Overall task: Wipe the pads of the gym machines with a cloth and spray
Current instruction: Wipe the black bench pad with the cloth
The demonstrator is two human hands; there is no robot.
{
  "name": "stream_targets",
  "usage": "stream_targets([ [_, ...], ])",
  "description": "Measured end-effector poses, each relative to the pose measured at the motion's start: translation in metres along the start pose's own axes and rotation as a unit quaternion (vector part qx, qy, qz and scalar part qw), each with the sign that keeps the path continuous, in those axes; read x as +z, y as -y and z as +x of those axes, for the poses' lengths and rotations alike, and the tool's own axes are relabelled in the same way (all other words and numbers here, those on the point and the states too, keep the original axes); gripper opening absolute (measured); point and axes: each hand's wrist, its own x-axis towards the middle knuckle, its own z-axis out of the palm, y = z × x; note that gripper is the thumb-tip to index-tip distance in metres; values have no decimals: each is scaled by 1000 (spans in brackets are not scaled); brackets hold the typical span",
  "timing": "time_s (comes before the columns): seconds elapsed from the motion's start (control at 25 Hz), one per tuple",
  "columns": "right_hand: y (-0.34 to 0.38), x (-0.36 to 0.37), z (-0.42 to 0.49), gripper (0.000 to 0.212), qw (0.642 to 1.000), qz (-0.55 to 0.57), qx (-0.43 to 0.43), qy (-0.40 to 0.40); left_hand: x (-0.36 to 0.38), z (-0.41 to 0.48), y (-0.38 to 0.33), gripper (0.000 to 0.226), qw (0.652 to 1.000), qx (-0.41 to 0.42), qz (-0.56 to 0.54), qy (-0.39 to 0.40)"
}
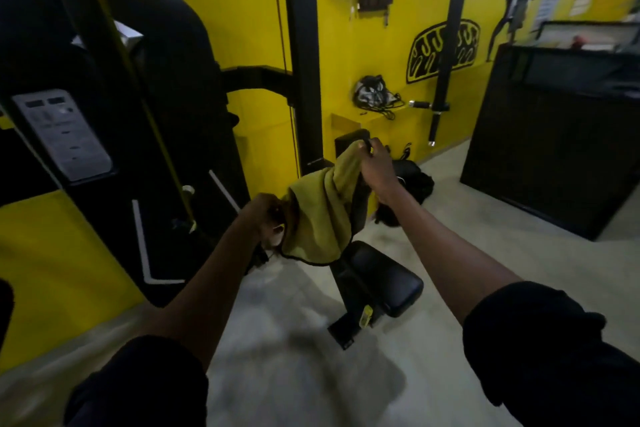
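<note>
A yellow-green cloth (323,215) with a dark hem hangs stretched between my two hands above a black gym seat. My right hand (375,168) pinches its upper corner near the black back pad (348,144). My left hand (265,215) grips the cloth's lower left edge; something pale shows under its fingers, but I cannot tell what it is. The black seat pad (381,279) lies just below the cloth's drooping hem. No spray bottle is clearly visible.
A black weight-stack tower (114,135) with a grey label stands at the left. A black upright post (301,55) rises behind the seat. Yellow walls, a dark bag (414,182) on the pale floor, and a black counter (550,135) at the right.
</note>
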Motion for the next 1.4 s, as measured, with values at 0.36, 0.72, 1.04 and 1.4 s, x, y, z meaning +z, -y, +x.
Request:
stream_targets([
  [0.36,-37,-29,60,43,996,-37,80,0,47,66,-37,43,958,-62,175,217],
  [0.72,-84,-99,90,35,957,214,195,29,66,107,-33,20,982,-28,-169,75],
  [1.04,-94,-112,121,41,969,-168,148,-103,88,113,-38,44,966,-32,180,181],
  [1.4,-119,-143,135,28,955,171,229,-77,95,160,-37,29,992,-1,-97,78],
])
